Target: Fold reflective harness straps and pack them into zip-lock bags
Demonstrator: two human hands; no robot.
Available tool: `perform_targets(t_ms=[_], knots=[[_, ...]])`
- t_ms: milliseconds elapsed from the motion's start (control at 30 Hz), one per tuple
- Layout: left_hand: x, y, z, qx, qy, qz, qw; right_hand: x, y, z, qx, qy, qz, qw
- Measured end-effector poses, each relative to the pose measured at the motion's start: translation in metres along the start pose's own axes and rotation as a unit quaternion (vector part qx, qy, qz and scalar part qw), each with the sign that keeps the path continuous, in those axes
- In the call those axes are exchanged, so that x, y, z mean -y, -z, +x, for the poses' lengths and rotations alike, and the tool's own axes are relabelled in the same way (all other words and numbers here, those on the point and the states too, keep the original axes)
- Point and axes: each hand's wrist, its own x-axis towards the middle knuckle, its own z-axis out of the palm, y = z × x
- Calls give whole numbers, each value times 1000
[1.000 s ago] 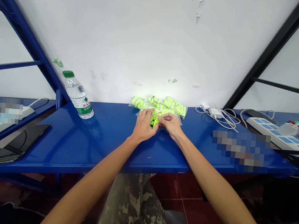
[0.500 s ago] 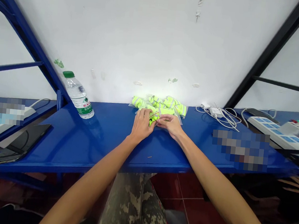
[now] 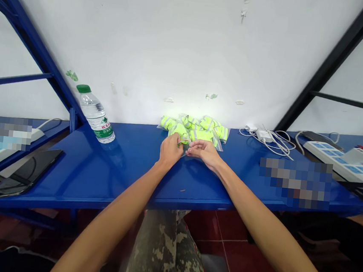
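Side by side at the middle of the blue table, my left hand [image 3: 170, 150] and my right hand [image 3: 207, 153] are both closed on a clear plastic bag [image 3: 186, 148]. A bit of neon yellow fabric shows by the left fingertips, mostly hidden by that hand. My right thumb and fingers pinch the bag's other side. Just beyond the hands lies a pile of neon yellow folded fabric pieces [image 3: 201, 135] with silver-grey stripes, packed in clear bags. They look like small reflective vests.
A water bottle [image 3: 96, 117] with a green cap stands at the left. White cables and a charger [image 3: 264, 136] lie at the back right. A dark tablet-like slab [image 3: 26, 174] rests at the left edge, and a power strip [image 3: 342, 162] at the right. Behind is a white wall [image 3: 189, 51].
The yellow fabric between my hands is now mostly out of sight, and clear plastic shows there instead. My left fingers have curled in more. The view has shifted slightly.
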Motion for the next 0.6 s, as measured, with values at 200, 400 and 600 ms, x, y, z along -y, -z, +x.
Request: perform_targets(t_ms=[200, 400, 600], knots=[[-5, -2, -4, 46, -98, -52, 993, 1, -2, 0, -71, 26, -28, 997], [-11, 0, -11, -2, -67, -13, 998, -2, -1, 4, -83, 86, -94, 988], [-13, 1, -9, 6, -3, 53, 999, -6, 0, 5, -76, 105, -128, 983]])
